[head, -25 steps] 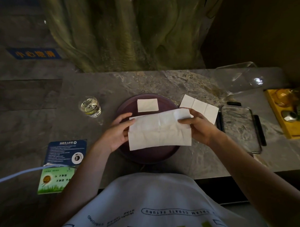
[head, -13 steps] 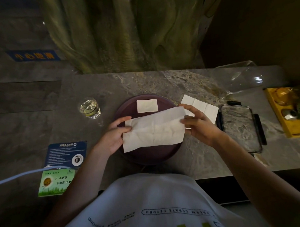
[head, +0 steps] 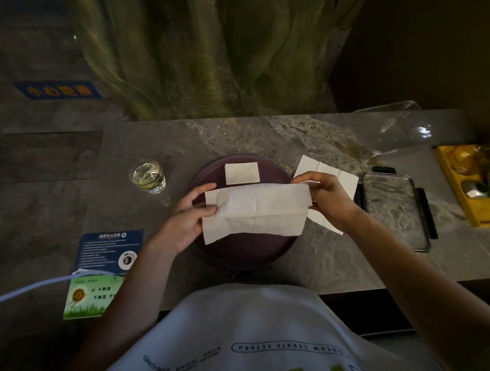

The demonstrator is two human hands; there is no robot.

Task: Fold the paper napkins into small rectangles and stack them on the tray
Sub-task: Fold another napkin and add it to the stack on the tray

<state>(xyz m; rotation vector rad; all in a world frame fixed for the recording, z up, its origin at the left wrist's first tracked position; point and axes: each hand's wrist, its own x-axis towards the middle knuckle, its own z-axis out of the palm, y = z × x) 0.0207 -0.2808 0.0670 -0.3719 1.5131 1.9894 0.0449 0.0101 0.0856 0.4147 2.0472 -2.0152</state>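
Observation:
I hold a white paper napkin (head: pixel 256 211) stretched level above the round dark purple tray (head: pixel 246 254). My left hand (head: pixel 188 219) pinches its left edge and my right hand (head: pixel 329 199) pinches its right edge. The napkin is a wide rectangle with visible creases, and its lower flap hangs loose. One small folded napkin rectangle (head: pixel 242 173) lies at the far side of the tray. An unfolded white napkin (head: pixel 345 180) lies flat on the table to the right of the tray, partly hidden behind my right hand.
A glass of clear liquid (head: pixel 149 177) stands left of the tray. A phone on a black stand (head: pixel 393 208) lies to the right, beyond it a yellow box (head: pixel 466 183) and a clear lid (head: pixel 394 127). Printed cards (head: pixel 102 270) and a white cable (head: pixel 33 288) sit at the near left edge.
The napkin was tilted half a second ago with its right end raised; it is now held level and stretched wider between both hands, folded over along its length.

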